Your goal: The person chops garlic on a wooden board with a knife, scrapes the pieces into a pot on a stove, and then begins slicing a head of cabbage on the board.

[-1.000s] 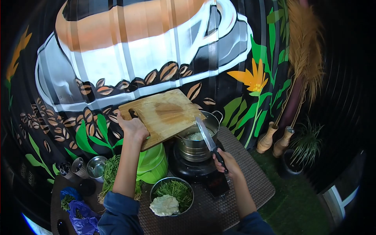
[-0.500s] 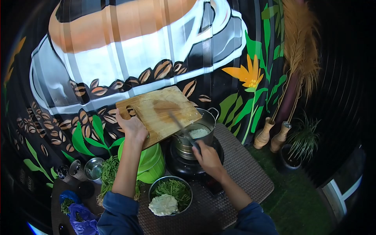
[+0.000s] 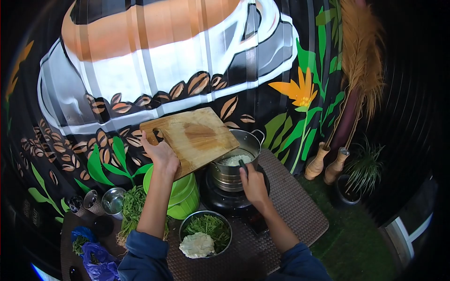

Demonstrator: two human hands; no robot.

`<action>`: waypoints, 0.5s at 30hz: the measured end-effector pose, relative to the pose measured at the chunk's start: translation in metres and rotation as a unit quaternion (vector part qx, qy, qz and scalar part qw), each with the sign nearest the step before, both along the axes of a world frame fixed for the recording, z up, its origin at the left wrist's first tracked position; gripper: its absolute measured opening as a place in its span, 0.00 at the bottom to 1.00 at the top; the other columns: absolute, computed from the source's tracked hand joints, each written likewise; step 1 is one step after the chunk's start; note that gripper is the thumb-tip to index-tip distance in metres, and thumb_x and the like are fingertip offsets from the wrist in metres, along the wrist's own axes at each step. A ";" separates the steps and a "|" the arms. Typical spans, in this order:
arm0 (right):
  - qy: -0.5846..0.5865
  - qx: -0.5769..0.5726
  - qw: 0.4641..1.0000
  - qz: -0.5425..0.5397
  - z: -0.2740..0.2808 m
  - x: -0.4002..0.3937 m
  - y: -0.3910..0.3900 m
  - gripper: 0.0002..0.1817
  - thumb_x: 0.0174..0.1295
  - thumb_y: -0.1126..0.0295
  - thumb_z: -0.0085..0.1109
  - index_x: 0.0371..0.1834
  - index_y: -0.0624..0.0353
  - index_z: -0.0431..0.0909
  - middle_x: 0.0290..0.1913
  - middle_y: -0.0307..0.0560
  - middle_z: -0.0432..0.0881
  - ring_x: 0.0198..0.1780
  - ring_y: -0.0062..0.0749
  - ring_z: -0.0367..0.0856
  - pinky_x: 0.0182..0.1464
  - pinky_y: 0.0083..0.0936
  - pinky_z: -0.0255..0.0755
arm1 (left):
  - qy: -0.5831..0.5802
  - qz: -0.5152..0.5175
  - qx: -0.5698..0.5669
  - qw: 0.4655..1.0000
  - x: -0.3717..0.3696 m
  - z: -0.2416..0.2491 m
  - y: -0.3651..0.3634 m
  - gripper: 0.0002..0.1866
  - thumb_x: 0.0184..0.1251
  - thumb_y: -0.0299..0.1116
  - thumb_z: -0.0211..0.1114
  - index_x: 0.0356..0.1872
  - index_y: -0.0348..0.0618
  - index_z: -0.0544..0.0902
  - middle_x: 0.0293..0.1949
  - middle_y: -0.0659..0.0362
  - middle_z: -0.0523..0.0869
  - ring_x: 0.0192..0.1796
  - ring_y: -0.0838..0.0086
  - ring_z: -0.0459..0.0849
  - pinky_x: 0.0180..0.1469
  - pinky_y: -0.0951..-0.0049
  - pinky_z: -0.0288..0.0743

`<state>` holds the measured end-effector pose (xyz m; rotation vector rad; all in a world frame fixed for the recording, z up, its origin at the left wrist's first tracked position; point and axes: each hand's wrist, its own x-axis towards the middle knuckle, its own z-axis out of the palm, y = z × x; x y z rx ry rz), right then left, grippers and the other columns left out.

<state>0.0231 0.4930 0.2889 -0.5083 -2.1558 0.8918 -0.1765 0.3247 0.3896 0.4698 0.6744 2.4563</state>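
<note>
My left hand (image 3: pixel 161 153) grips a wooden cutting board (image 3: pixel 197 138) at its handle-hole end. The board is tilted, its lower right corner over the rim of a metal pot (image 3: pixel 229 180). White chopped pieces (image 3: pixel 236 160) lie inside the pot, which sits on a black stove (image 3: pixel 211 194). Closed around the dark handle of a knife (image 3: pixel 243 165), my right hand (image 3: pixel 256 185) is at the pot's near right side; the blade is hard to make out. Below the pot, a metal bowl (image 3: pixel 228 239) holds cut greens (image 3: pixel 211 227) and a pale white lump (image 3: pixel 197 245).
A green bucket (image 3: pixel 183 199) stands left of the stove. Farther left are leafy greens (image 3: pixel 133 210), a small metal bowl (image 3: pixel 112 202) and a purple plastic bag (image 3: pixel 99 262) on the brown woven-pattern table (image 3: pixel 300 213). A painted wall rises behind; a potted plant (image 3: pixel 349 187) is at right.
The knife has come off the board and down toward the pot with my right hand. More white pieces show in the pot. The board stays nearly in place.
</note>
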 end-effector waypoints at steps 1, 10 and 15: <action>0.016 0.021 0.999 0.030 -0.005 0.000 -0.004 0.16 0.71 0.65 0.47 0.48 0.70 0.72 0.31 0.72 0.80 0.37 0.67 0.79 0.40 0.50 0.72 | -0.009 -0.003 0.007 1.000 -0.001 0.000 0.001 0.56 0.53 0.77 0.44 0.66 0.29 0.62 0.68 0.43 0.66 0.69 0.52 0.64 0.72 0.52 0.50; 0.086 -0.135 0.987 0.023 0.004 0.040 -0.002 0.15 0.73 0.63 0.46 0.37 0.67 0.72 0.20 0.49 0.76 0.19 0.34 0.79 0.23 0.28 0.69 | -0.015 -0.022 0.016 1.000 0.039 0.020 -0.042 0.53 0.55 0.75 0.45 0.64 0.30 0.65 0.66 0.44 0.68 0.68 0.53 0.65 0.71 0.52 0.51; 0.194 -0.263 0.938 0.118 -0.010 0.060 -0.020 0.19 0.76 0.59 0.40 0.33 0.63 0.70 0.26 0.43 0.75 0.18 0.23 0.75 0.19 0.21 0.65 | -0.034 -0.122 0.021 0.992 0.068 -0.002 -0.113 0.52 0.57 0.72 0.50 0.64 0.27 0.61 0.64 0.42 0.69 0.66 0.54 0.68 0.71 0.55 0.53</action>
